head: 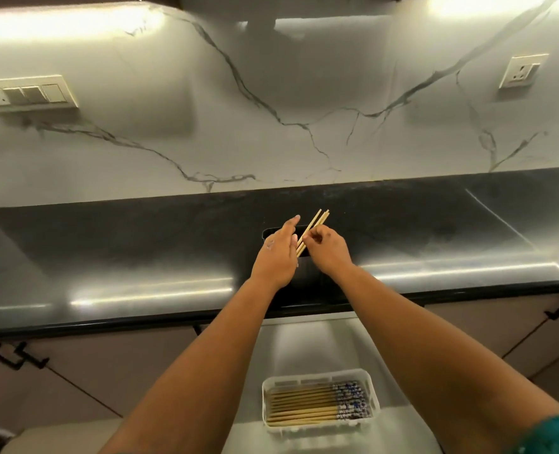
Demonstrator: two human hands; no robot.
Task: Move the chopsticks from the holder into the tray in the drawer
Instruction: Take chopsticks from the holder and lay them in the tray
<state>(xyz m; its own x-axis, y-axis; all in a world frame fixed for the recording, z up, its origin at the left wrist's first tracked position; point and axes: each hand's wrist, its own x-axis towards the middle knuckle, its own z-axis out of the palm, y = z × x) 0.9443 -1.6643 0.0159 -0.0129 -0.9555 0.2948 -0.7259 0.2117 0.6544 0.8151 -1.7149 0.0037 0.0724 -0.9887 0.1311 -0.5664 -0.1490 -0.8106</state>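
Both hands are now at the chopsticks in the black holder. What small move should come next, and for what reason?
Probably lift the bundle straight up, out of the holder. The right hand pinches the chopsticks and the left hand steadies them from the side, but their lower ends appear to sit inside the holder. The tray in the open drawer below already holds others.

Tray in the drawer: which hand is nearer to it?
Neither clearly. Both the left hand and right hand are up at the holder with the chopsticks, far above the tray.
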